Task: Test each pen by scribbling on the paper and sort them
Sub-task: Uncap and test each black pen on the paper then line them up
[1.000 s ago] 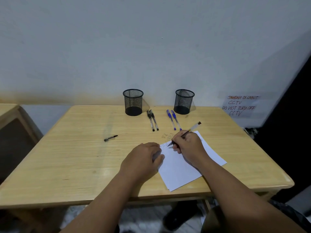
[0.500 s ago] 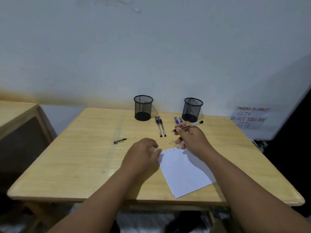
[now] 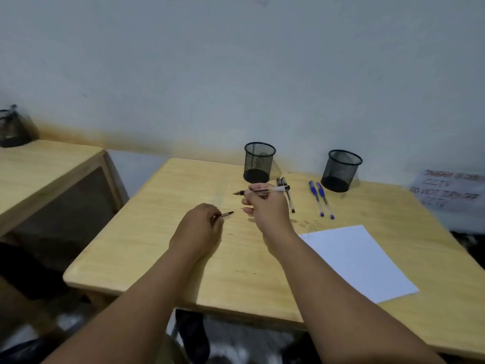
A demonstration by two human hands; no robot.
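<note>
My right hand (image 3: 265, 206) holds an uncapped clear black pen (image 3: 262, 191) level above the table, its tip pointing left. My left hand (image 3: 199, 229) pinches the small black pen cap (image 3: 227, 214) on the tabletop, just below and left of the pen's tip. White paper (image 3: 359, 261) lies to the right with faint scribbles at its top left corner. Two black pens (image 3: 288, 198) and two blue pens (image 3: 321, 198) lie between two black mesh cups (image 3: 259, 162) (image 3: 342, 170) at the back.
The wooden table (image 3: 162, 245) stands against a white wall. A second wooden table (image 3: 39, 166) stands to the left across a gap, with a dark object (image 3: 13, 130) on it. A handwritten notice (image 3: 446, 190) hangs on the wall at right.
My right hand lifted the pen off the paper and carried it left. My left hand left the paper and took hold of the cap. The view turned left.
</note>
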